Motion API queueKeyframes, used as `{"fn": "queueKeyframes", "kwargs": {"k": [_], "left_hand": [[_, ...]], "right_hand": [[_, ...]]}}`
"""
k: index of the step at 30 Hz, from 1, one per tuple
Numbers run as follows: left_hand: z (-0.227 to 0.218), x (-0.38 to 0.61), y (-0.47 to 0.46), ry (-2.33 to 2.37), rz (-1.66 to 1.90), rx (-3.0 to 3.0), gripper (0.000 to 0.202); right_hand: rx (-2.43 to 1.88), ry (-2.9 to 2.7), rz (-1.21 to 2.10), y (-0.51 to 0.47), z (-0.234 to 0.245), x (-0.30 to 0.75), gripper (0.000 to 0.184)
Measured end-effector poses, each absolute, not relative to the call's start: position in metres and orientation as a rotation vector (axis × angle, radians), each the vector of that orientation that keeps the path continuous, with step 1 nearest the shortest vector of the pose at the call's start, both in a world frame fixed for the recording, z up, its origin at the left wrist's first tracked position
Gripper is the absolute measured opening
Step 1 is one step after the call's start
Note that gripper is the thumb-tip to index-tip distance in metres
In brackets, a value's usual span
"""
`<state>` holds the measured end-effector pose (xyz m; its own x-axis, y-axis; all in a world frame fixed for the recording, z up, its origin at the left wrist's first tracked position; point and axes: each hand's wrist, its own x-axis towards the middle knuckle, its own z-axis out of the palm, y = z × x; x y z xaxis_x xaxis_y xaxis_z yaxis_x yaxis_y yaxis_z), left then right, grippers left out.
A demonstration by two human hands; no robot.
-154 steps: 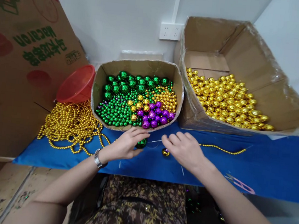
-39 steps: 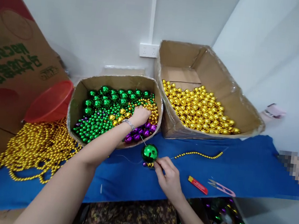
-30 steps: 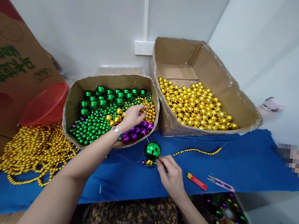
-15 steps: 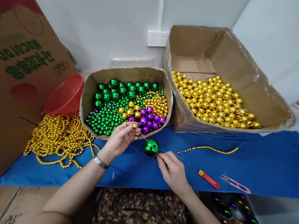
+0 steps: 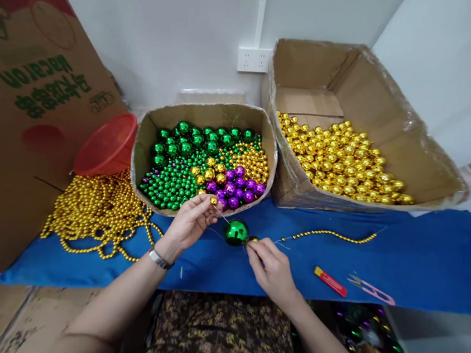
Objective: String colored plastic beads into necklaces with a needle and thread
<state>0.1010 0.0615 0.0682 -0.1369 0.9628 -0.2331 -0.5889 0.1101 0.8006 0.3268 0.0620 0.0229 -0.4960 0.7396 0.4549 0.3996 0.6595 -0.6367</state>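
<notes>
The left hand pinches a small shiny gold bead between thumb and fingertips, just in front of the open cardboard box of green, purple and gold beads; a thin pale thread slants from it down to a large glossy green ball low over the blue cloth; the right hand has thumb and forefinger closed on the thread just beside that ball; a short string of tiny gold beads trails rightward; a red stick-shaped lighter and pink snips lie near the right hand.
</notes>
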Motion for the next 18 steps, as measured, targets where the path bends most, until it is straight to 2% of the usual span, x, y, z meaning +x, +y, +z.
{"fn": "queueKeyframes", "kwargs": {"k": [12,18], "left_hand": [[0.062,0.102,0.053,1.052,1.499,0.612,0.023],[0.051,0.109,0.041,1.228,1.385,0.927,0.023]], "right_hand": [[-0.891,-2.151,0.592,0.057,0.015,0.328,0.019],[-0.940,-2.155,0.624,0.046,0.007,0.320,0.015]]}}
